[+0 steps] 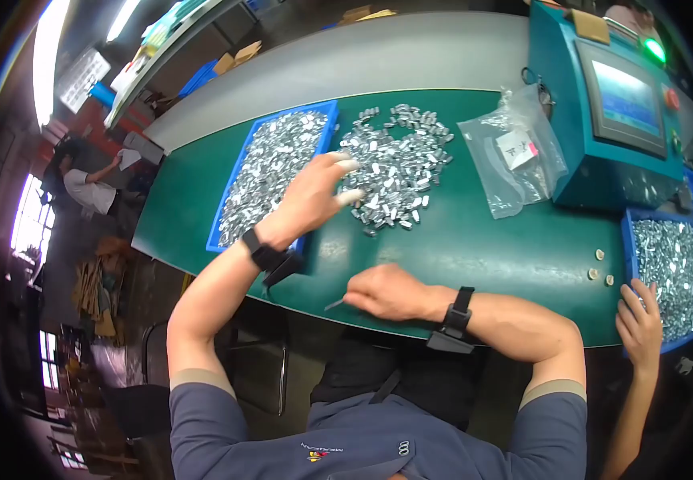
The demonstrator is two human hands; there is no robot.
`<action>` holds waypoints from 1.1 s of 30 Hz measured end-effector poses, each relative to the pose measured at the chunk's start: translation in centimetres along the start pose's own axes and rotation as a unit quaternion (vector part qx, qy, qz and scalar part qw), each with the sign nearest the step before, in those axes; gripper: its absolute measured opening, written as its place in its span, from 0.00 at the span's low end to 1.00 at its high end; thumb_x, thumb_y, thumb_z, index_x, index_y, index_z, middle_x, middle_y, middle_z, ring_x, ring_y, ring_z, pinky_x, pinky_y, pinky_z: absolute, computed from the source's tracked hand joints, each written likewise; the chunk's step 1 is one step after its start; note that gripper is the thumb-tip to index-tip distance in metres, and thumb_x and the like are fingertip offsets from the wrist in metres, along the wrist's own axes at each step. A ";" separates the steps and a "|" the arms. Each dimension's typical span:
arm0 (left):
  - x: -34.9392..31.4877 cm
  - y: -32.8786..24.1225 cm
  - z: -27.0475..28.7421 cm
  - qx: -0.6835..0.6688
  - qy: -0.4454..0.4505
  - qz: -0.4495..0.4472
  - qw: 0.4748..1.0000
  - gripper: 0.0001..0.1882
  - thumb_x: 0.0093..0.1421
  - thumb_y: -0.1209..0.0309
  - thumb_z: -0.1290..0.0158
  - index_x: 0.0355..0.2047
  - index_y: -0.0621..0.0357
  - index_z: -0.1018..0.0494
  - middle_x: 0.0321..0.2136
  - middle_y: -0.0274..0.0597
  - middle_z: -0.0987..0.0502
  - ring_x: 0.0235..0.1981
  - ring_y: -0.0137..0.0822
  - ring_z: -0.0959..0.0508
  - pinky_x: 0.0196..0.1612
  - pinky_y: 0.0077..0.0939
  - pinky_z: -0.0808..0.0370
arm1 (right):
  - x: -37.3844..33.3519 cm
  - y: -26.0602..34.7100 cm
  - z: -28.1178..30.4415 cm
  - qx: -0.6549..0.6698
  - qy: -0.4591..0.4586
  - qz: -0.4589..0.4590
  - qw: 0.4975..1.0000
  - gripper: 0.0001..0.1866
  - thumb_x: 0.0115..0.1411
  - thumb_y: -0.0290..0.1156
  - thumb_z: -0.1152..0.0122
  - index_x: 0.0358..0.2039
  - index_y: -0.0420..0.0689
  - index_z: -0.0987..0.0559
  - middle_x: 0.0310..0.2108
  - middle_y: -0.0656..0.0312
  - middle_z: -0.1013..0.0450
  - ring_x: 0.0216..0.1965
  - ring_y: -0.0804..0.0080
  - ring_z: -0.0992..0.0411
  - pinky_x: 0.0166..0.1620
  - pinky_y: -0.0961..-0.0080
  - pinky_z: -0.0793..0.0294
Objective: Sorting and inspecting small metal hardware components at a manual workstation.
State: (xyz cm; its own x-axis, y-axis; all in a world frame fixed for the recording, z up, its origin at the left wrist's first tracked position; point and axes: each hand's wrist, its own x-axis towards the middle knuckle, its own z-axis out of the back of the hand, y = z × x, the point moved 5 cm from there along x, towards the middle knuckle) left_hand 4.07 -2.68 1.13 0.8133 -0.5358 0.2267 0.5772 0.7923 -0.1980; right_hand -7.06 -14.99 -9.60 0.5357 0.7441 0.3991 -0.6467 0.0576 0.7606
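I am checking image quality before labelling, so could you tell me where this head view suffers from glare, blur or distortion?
Head view: fisheye bends the green table edge, dark corners; ceiling lights blow out upper left; left hand fingertips wash out over the metal parts pile; right hand is sharp.

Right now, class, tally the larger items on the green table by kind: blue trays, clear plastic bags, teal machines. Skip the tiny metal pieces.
Blue trays: 2, left tray, right tray
Clear plastic bags: 1, clear bag
Teal machines: 1, teal machine with screen
Total: 4
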 end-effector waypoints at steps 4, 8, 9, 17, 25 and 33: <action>11.7 -3.1 -6.6 0.043 0.029 -0.134 0.990 0.30 0.59 0.53 0.35 0.55 0.60 0.24 0.56 0.55 0.24 0.58 0.54 0.26 0.60 0.46 0.28 | 0.0 0.1 0.5 -0.005 0.006 0.016 1.000 0.14 0.66 0.38 0.41 0.29 0.41 0.21 0.27 0.47 0.23 0.33 0.42 0.23 0.38 0.48 0.24; 18.1 -3.8 -11.6 0.054 0.042 -0.150 0.986 0.36 0.60 0.44 0.40 0.56 0.62 0.25 0.54 0.58 0.25 0.57 0.56 0.27 0.61 0.46 0.29 | -0.5 0.5 0.4 0.007 -0.010 0.025 1.000 0.15 0.65 0.38 0.40 0.28 0.39 0.21 0.25 0.46 0.23 0.31 0.41 0.23 0.38 0.48 0.25; 18.8 -4.3 -12.5 0.050 0.057 -0.150 0.986 0.35 0.61 0.44 0.40 0.56 0.63 0.24 0.52 0.57 0.24 0.56 0.56 0.27 0.61 0.46 0.29 | -0.6 0.4 0.5 0.009 -0.006 0.010 1.000 0.15 0.65 0.38 0.40 0.28 0.39 0.21 0.25 0.46 0.23 0.31 0.41 0.23 0.38 0.48 0.24; 13.8 -6.1 -12.4 0.062 0.007 -0.217 0.974 0.10 0.63 0.67 0.43 0.37 0.62 0.27 0.38 0.50 0.27 0.43 0.52 0.25 0.49 0.45 0.27 | -1.0 -0.1 0.8 0.019 -0.010 0.017 1.000 0.15 0.65 0.38 0.41 0.28 0.39 0.21 0.25 0.45 0.23 0.32 0.41 0.23 0.37 0.47 0.25; 8.3 -3.1 -9.7 0.053 0.013 -0.263 0.963 0.09 0.62 0.73 0.46 0.42 0.60 0.25 0.41 0.48 0.25 0.46 0.50 0.24 0.50 0.44 0.26 | -0.8 0.8 1.3 0.028 -0.018 0.052 0.998 0.14 0.66 0.35 0.40 0.26 0.40 0.23 0.25 0.49 0.25 0.29 0.44 0.25 0.34 0.53 0.27; 3.2 -3.6 -5.1 -0.005 -0.029 -0.135 0.990 0.09 0.60 0.73 0.41 0.41 0.57 0.25 0.39 0.47 0.24 0.44 0.51 0.23 0.46 0.43 0.25 | -1.3 1.5 1.6 0.028 -0.026 0.013 0.999 0.12 0.65 0.36 0.38 0.30 0.41 0.19 0.29 0.48 0.22 0.33 0.44 0.23 0.36 0.52 0.25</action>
State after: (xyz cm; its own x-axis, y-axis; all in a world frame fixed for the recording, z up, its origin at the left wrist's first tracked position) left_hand 4.99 -8.72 -2.34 0.6243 -0.7099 0.3260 0.7736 0.6199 -0.1316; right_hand -7.85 -16.95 -8.18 0.5476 0.7092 0.4440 -0.6306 0.0010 0.7761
